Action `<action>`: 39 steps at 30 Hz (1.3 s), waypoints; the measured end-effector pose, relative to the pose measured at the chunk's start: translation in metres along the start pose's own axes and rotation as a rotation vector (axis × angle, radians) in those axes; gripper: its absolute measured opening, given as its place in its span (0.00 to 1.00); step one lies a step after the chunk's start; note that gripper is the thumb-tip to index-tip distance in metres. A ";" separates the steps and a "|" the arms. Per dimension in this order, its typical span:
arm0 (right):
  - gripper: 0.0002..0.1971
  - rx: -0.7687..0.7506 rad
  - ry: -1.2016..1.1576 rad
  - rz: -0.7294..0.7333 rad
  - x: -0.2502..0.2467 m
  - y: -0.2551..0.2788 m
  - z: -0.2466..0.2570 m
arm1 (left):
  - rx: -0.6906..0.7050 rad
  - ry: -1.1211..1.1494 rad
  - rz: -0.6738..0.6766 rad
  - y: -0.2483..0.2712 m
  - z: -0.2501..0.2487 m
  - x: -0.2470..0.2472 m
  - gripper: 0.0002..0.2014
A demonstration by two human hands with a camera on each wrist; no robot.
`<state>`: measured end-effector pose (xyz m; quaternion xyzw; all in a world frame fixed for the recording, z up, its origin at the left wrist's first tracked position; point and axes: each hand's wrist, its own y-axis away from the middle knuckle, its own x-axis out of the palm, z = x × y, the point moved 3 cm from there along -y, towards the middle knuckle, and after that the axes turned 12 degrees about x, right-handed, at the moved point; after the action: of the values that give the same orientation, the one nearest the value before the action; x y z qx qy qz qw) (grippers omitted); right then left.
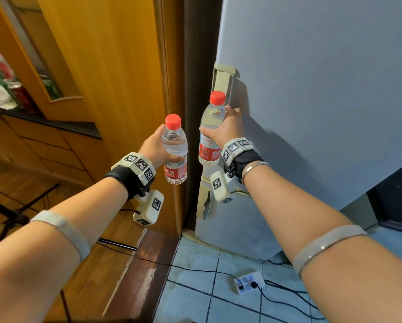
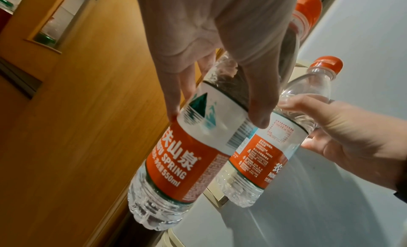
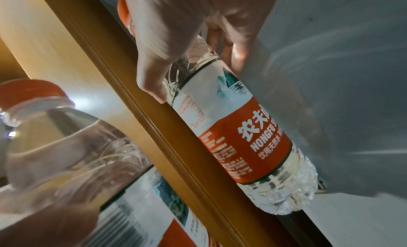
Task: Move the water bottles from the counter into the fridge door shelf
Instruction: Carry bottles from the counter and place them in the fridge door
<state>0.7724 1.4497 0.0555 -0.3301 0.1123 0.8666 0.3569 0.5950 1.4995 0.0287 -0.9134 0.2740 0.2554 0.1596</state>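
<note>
Two red-capped water bottles are held upright in the air before the closed fridge door (image 1: 311, 101). The left hand (image 1: 154, 148) grips the left bottle (image 1: 174, 150); the right hand (image 1: 225, 129) grips the right bottle (image 1: 210, 131), its fingers near the door handle (image 1: 223, 80). A wooden door (image 1: 106, 66) stands left.

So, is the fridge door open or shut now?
Shut, it seems: the fridge door shows only its grey outer face, no shelf. The right hand, holding a bottle, reaches toward the handle.

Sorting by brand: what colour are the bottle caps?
Red, on both bottle caps; clearest in the head view.
</note>
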 end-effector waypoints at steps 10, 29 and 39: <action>0.33 0.053 -0.103 0.011 -0.013 0.087 -0.015 | 0.084 -0.009 0.041 0.037 -0.008 -0.013 0.35; 0.36 0.087 -0.112 -0.021 -0.010 0.237 0.021 | 0.090 0.030 0.075 0.161 -0.011 -0.056 0.38; 0.31 0.088 0.084 -0.103 -0.012 0.238 0.024 | 0.087 -0.013 0.115 0.173 -0.013 -0.061 0.39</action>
<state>0.6023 1.2818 0.0719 -0.3555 0.1479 0.8268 0.4100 0.4554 1.3816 0.0465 -0.8868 0.3356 0.2578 0.1859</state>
